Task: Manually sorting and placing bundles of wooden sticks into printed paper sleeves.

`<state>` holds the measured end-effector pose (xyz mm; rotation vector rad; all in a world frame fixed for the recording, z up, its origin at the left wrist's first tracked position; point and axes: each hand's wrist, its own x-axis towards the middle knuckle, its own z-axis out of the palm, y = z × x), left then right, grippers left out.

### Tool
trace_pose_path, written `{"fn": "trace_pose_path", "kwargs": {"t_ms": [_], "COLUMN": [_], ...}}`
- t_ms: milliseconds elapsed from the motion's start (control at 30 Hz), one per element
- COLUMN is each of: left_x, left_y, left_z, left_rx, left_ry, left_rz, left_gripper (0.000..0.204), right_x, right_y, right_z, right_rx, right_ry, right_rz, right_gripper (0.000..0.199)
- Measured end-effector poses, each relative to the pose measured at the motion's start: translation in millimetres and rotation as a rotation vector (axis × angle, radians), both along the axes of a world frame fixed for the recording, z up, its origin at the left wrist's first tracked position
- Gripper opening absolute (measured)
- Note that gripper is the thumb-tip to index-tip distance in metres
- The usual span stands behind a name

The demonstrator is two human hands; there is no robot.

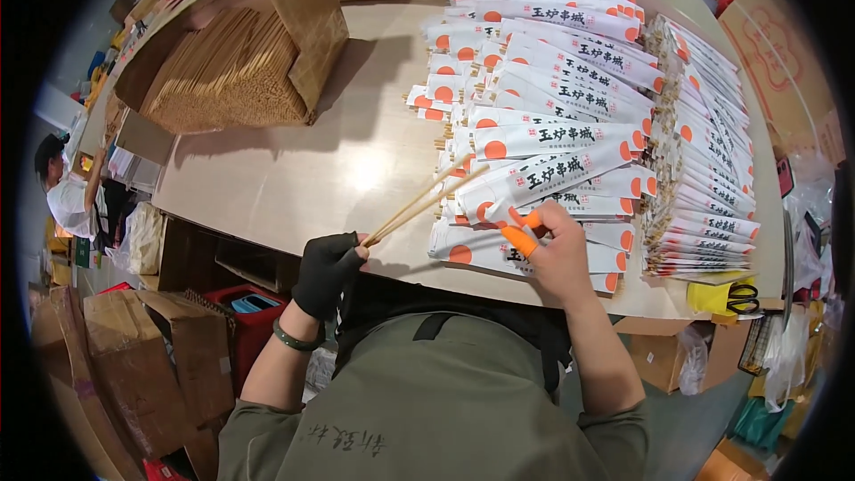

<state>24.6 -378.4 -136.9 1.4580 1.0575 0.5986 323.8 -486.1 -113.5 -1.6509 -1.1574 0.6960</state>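
Note:
My left hand (329, 272), in a black fingerless glove, pinches the near ends of a pair of long wooden chopsticks (417, 205). They slant up and right over the table, and their far ends meet the left end of a white paper sleeve (548, 176) with an orange dot and dark lettering. Whether the tips are inside it, I cannot tell. Orange covers sit on fingers of my right hand (550, 245), which is closed on the sleeve's lower edge. Beneath it lies a stack of similar sleeves (570, 93), with stick ends poking out on the left.
A cardboard box (307, 27) on its side at the back left holds a mass of wooden sticks (232, 76). More sleeved bundles (708, 160) are piled at the right. Black scissors (742, 298) lie at the table's right edge. Another person (71, 187) is at far left.

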Motion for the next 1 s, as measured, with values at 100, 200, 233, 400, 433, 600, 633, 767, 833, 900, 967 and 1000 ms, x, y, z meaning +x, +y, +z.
{"fn": "trace_pose_path", "kwargs": {"t_ms": [100, 200, 233, 400, 433, 600, 633, 767, 833, 900, 967, 1000], "left_x": [-11, -10, -11, -13, -14, -16, -14, 22, 77, 103, 120, 119], "left_y": [7, 7, 8, 16, 19, 30, 32, 34, 13, 4, 14, 4], "left_z": [0, 7, 10, 28, 28, 34, 35, 43, 41, 45, 35, 40], "left_rx": [0.268, 0.284, 0.285, 0.594, 0.594, 0.653, 0.654, 0.609, 0.711, 0.690, 0.844, 0.817], "left_ry": [0.142, 0.148, 0.148, 0.244, 0.245, 0.259, 0.258, 0.148, -0.293, -0.230, -0.391, -0.152], "left_rz": [-0.168, -0.166, -0.166, -0.271, -0.271, -0.439, -0.442, -0.420, -0.284, -0.261, 0.075, -0.004], "left_gripper": [0.020, 0.018, 0.018, 0.018, 0.018, 0.017, 0.017, 0.032, 0.043, 0.049, 0.047, 0.049], "right_x": [7, 9, 9, 9, 9, 15, 15, -10, -40, -50, -11, 12], "right_y": [3, 1, 1, -4, -4, -6, -6, 6, 21, 36, 53, 50], "right_z": [10, 9, 10, 14, 14, 6, 7, 12, 22, 30, 35, 42], "right_rx": [-0.002, 0.011, 0.012, -0.063, -0.063, -0.011, -0.011, 0.314, 0.364, 0.287, 0.474, 0.403], "right_ry": [0.027, 0.101, 0.101, 0.081, 0.081, -0.155, -0.155, -0.601, -0.620, -0.723, -0.847, -0.928], "right_rz": [-0.004, 0.010, 0.010, 0.029, 0.029, 0.176, 0.173, 0.294, 0.313, 0.419, 0.345, 0.277], "right_gripper": [0.023, 0.021, 0.021, 0.020, 0.020, 0.018, 0.018, 0.014, 0.013, 0.013, 0.014, 0.027]}}
